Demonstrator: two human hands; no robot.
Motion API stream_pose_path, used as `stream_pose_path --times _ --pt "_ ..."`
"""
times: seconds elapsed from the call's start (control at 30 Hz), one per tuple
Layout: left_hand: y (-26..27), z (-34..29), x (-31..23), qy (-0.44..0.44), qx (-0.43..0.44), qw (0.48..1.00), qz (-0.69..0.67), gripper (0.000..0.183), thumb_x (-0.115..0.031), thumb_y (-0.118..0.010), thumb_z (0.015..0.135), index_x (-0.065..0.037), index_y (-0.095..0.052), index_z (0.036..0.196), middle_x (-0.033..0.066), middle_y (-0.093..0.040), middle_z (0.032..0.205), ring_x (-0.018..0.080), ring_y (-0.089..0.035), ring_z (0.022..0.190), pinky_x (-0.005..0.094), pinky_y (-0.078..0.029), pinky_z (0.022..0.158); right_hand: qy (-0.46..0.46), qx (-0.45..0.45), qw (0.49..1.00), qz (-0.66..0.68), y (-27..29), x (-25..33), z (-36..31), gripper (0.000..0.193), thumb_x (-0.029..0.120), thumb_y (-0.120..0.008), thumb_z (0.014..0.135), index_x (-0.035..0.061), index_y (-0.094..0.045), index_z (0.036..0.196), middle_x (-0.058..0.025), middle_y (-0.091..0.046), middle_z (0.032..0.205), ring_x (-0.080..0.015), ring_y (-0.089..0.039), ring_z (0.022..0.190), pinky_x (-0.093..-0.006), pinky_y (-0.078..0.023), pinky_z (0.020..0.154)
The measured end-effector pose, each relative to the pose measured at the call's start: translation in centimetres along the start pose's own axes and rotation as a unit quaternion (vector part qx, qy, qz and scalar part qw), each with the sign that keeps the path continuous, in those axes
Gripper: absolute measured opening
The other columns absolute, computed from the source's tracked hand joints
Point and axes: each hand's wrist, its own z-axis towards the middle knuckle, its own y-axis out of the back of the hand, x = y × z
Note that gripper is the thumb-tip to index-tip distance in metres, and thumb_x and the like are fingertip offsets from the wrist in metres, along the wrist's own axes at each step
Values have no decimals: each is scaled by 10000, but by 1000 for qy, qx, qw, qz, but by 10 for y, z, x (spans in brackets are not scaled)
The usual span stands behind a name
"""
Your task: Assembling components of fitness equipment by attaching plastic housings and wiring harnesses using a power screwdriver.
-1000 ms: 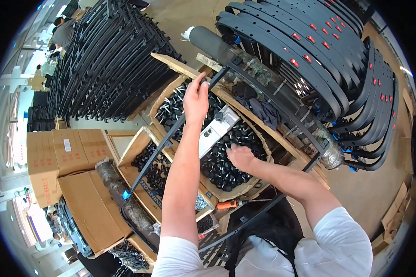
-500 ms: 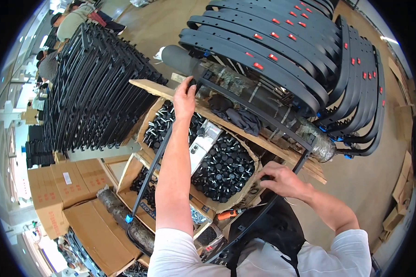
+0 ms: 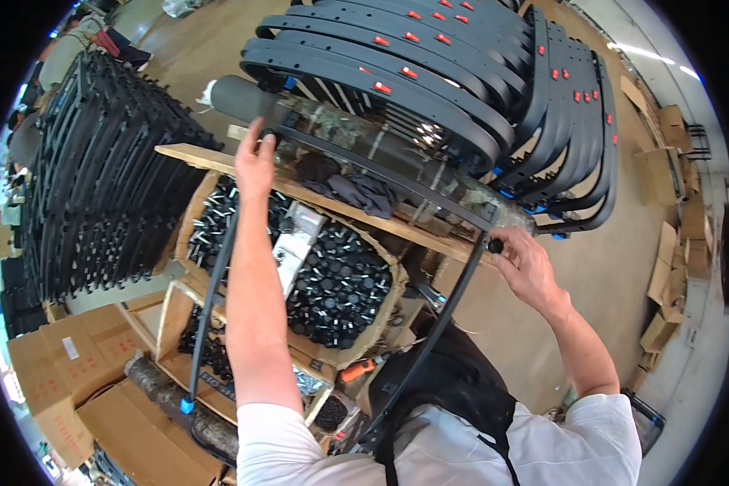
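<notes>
A black metal tube frame lies across the work spot in front of me, its two sides running down toward my body. At its far left corner, my left hand has its fingers closed round a small black screw-in foot, partly hidden by the fingers. My right hand pinches another black foot by its round head, just beside the frame's right corner. Under the frame, a box holds many loose black-headed feet with metal threads. A grey-white block lies among them.
Finished-looking curved black frames with red tabs are stacked beyond the bench. Another tall stack of black frames stands left. Cardboard boxes sit at lower left. An orange-handled tool lies near my apron. A wooden board edges the bin.
My right hand has moved forward with its foot, up to the frame's right corner. My left hand stays at the far left corner. The whole view has shifted as my head turned right.
</notes>
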Motion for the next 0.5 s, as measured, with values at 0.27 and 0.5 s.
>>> stream_pose_path --times 0.27,0.5 --pt "-9 0 -14 37 28 996 76 315 -161 -501 1052 -156 -749 1246 142 -649 1225 285 -643 1144 364 -476 1038 52 -56 997 -28 -12 -31 1 315 -6 -674 895 25 -658 1209 -136 -638 1171 -315 -664 961 -417 -581 851" --pt "-8 -3 -17 63 7 998 18 275 -189 -612 1040 -175 -741 1282 115 -686 1221 247 -654 1144 342 -482 1042 101 -24 986 -128 -11 -24 6 302 27 -675 920 32 -657 1221 -150 -625 1169 -374 -669 998 -456 -577 861"
